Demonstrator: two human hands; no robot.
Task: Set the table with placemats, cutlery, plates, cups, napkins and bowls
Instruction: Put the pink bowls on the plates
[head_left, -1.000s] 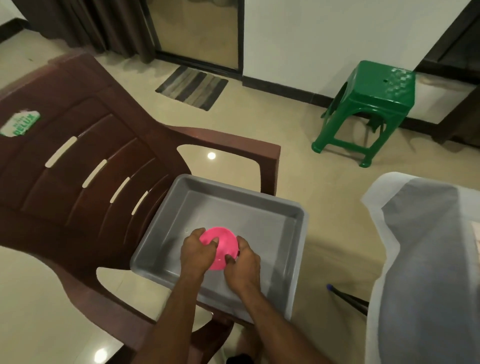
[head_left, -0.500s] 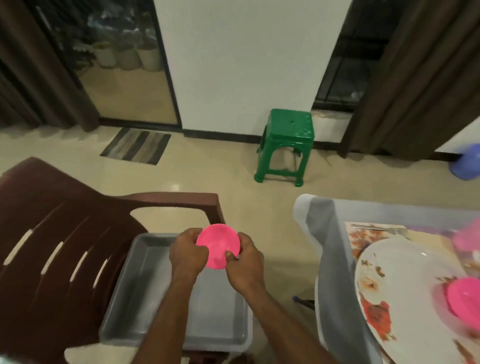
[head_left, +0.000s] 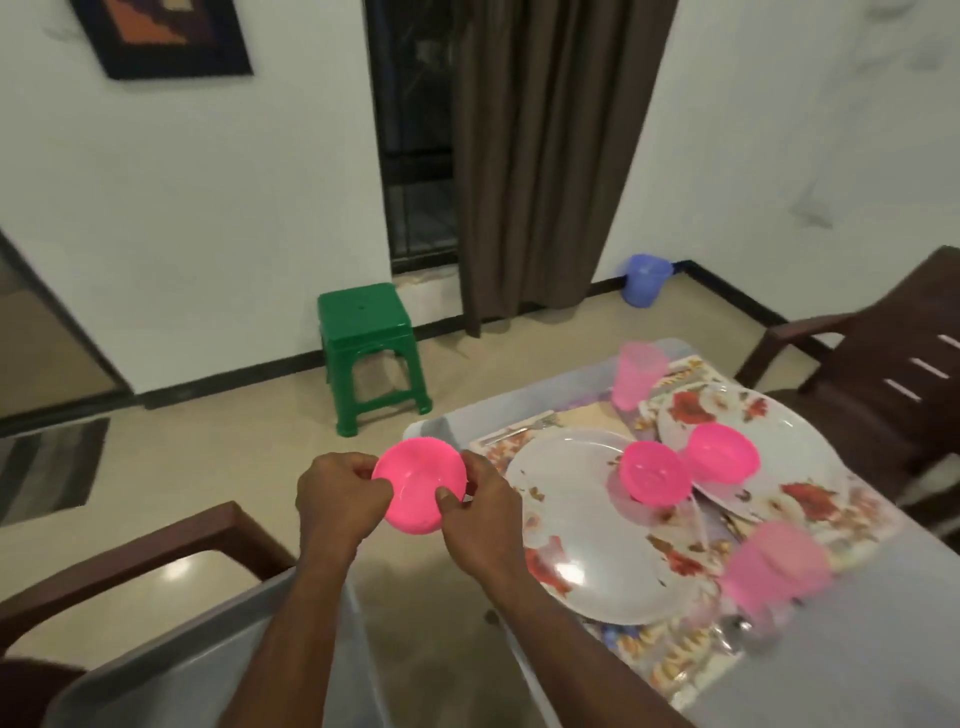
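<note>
Bowl (head_left: 418, 486), pink, was gripped by left hand (head_left: 340, 496) and right hand (head_left: 480, 512) beside the table (head_left: 857, 649).

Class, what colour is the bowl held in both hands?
Bright pink: the bowl held between left hand and right hand, shown in the head view.
</note>
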